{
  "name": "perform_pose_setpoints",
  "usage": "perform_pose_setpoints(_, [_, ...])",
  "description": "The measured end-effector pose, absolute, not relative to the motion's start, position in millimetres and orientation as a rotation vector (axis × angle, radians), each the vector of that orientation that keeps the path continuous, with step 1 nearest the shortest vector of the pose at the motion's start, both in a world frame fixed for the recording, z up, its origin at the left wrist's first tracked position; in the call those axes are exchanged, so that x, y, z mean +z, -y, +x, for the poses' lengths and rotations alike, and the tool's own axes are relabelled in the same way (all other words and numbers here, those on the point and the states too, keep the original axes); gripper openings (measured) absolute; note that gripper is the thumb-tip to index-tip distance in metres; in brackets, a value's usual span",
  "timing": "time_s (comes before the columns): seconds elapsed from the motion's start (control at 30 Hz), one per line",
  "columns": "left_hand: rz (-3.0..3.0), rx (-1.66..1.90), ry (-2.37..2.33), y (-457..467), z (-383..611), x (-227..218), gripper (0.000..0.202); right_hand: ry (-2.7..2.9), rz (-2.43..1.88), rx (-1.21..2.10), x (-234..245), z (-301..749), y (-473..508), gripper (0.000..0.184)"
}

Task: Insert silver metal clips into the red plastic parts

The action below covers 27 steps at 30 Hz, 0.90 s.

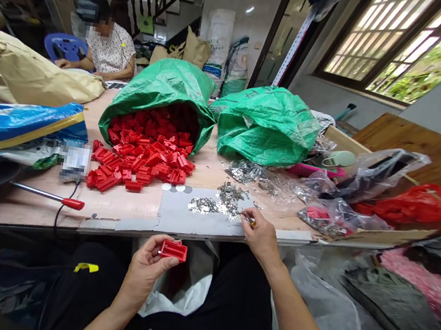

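My left hand (148, 265) pinches a red plastic battery-box-like case (173, 250) between thumb and fingers, its hollow side facing me, above the open white bag (200, 290) in my lap. My right hand (261, 237) rests at the table's front edge, closed round a small thin tool (252, 221) with a yellowish part; its exact kind is hard to make out. The tool's tip is beside a pile of small silvery metal pieces (232, 197) on a grey sheet (173, 213). A second heap of metal pieces (202, 205) lies just left of it.
Red cases (141, 161) spill from a green sack (167, 81). Another green sack (266, 125) stands to its right. Plastic bags and a red bag (414, 209) fill the right side. A red-tipped lever (72, 203) juts out at left. A person (111, 50) sits across the table.
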<state>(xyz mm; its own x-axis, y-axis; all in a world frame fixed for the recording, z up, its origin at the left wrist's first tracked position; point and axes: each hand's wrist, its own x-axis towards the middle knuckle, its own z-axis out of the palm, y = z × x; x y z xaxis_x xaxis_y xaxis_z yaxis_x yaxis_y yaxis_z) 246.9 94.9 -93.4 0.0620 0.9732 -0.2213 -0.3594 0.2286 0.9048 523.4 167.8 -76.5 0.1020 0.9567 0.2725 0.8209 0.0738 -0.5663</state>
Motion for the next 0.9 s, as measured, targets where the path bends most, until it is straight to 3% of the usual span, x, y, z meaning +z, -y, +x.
perform_pose_setpoints(0.33, [1.462,1.309,-1.279,-101.9,249.8,-85.4,0.035,1.878,-1.377,0.796,-42.9,457.9,-124.2,0.02])
perform_pose_setpoints(0.57, [1.759,1.398,-1.287,-100.9,249.9,-77.5,0.031,2.086,-1.182,0.672,-37.9,429.2,-117.4,0.011])
perform_pose_setpoints(0.9, [1.799,1.471,-1.248,-96.3,250.9,-69.9,0.029,2.143,-1.078,0.613,-43.3,423.8,-115.8,0.015])
